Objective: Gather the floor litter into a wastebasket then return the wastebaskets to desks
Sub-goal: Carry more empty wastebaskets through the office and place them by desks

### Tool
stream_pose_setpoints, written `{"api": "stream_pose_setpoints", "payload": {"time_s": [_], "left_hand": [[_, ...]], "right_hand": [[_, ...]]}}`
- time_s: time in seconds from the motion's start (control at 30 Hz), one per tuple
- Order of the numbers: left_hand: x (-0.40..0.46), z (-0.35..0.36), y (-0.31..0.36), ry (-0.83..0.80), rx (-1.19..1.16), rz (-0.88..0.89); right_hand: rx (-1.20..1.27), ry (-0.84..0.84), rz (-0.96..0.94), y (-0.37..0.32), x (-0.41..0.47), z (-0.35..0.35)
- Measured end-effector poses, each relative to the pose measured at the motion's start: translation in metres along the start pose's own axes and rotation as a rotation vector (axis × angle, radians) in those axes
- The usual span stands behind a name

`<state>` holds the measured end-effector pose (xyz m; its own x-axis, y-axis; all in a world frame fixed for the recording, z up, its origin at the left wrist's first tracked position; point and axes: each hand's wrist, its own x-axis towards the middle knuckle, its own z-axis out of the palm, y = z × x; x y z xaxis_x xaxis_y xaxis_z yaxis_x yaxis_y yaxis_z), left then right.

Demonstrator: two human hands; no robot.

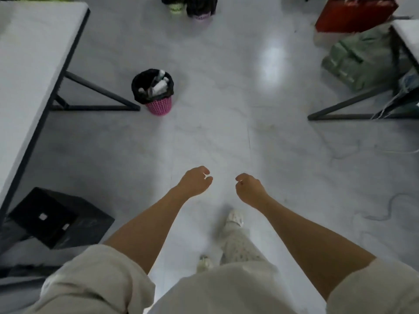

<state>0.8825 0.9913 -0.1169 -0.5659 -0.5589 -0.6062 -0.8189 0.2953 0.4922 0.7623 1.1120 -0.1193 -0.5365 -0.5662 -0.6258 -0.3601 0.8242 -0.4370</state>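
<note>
A pink mesh wastebasket (158, 106) with a black liner stands on the floor beside the left desk's leg, holding crumpled white litter (159, 85). Far ahead at the top stand a green wastebasket (176, 8) and a lilac wastebasket (200, 18), both with black liners. My left hand (196, 181) and my right hand (249, 188) hang in front of me above the bare floor, fingers loosely curled, holding nothing. Both hands are well short of the pink basket.
A white desk (29, 55) with black legs (95, 105) fills the left. A black box (59, 218) sits under it. At the right are another desk's leg (353, 109), green bundles (360, 57), a red bag (353, 14) and cables (385, 209).
</note>
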Motion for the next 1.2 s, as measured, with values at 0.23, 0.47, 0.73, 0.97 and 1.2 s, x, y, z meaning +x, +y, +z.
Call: {"api": "stream_pose_setpoints", "payload": {"time_s": [0.23, 0.47, 0.73, 0.97, 1.2], "left_hand": [[0.214, -0.111, 0.08, 0.016, -0.024, 0.002], [0.368, -0.245, 0.153, 0.037, -0.082, -0.035], [0.578, -0.395, 0.187, 0.038, -0.157, -0.087], [0.79, -0.563, 0.243, 0.081, -0.188, -0.032], [0.935, -0.689, 0.292, 0.069, -0.139, -0.015]], "right_hand": [[-0.016, -0.032, -0.005, -0.071, 0.208, -0.101], [-0.087, -0.048, 0.02, -0.172, 0.378, -0.237], [-0.074, -0.083, -0.062, -0.312, 0.58, -0.336], [-0.096, -0.013, -0.028, -0.449, 0.779, -0.459], [-0.019, 0.0, -0.007, -0.549, 0.921, -0.553]]}}
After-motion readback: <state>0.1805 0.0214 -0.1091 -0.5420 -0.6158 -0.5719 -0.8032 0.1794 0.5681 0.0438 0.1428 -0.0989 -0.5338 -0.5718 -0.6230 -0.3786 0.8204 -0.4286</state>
